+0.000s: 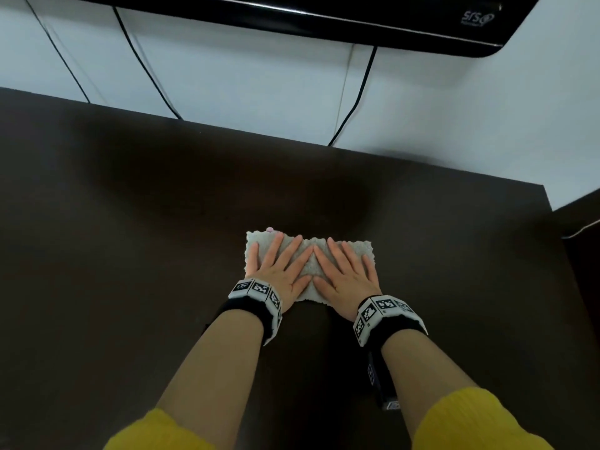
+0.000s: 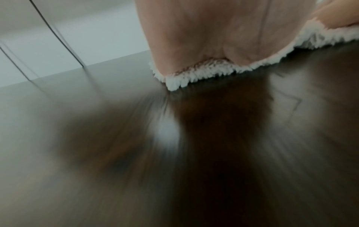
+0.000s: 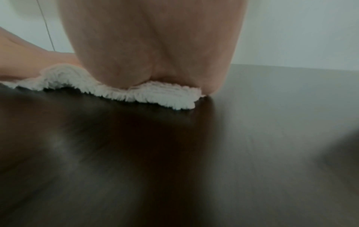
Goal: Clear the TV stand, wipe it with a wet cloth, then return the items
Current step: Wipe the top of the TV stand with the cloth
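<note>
Currently, stage: wiping, judged under way
Cloth: pale fluffy rectangular cloth (image 1: pixel 311 251) flat on dark brown wooden TV stand top (image 1: pixel 130 222), near front; spread for wide contact
Left hand (image 1: pixel 280 266): fingers straight, splayed; pressing cloth
Right hand (image 1: pixel 345 271): likewise flat, pressing; thumbs nearly meeting, for even pressure
Surroundings: black cables (image 1: pixel 352 102) behind stand

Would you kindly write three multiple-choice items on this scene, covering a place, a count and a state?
1. Where does the cloth lie?
A. on the dark TV stand
B. on the wall
C. on the television

2. How many hands press the cloth?
A. none
B. one
C. two

3. How are the fingers of the left hand?
A. curled into a fist
B. straight and flat
C. pinching a cable

Answers: 1 A, the cloth rests on the stand's top. 2 C, left hand and right hand both lie on it. 3 B, they spread flat over the cloth.
</note>
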Demonstrator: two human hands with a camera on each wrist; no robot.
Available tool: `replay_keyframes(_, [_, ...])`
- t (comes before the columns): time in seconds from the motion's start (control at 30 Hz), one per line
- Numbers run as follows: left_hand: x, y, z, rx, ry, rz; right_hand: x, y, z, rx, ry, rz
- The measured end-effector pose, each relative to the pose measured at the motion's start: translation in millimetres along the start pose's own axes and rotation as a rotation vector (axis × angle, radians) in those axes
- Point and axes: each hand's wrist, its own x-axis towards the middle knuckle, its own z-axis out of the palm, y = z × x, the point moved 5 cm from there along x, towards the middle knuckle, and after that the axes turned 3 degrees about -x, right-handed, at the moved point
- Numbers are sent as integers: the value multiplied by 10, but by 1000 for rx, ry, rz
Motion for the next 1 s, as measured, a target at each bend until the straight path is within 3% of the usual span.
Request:
replay_keyframes(0.23, [1122, -5, -543, -14, 83, 10, 949, 560, -660, -4, 16, 35])
replay_keyframes(0.43, [1776, 3, -809, -97, 83, -15, 1534, 918, -1021, 7, 43, 69])
replay_keyframes(0.77, [2179, 366, -953, -199, 95, -65, 1610, 1396, -1202, 44, 94, 71])
replay_keyframes(0.9, [2200, 595, -874, -93, 194, -109, 1529, 1618, -1185, 30, 90, 49])
replay_keyframes(1.0, [2195, 753, -824, -84, 171, -112, 1420, 1751, -1162, 18, 103, 36])
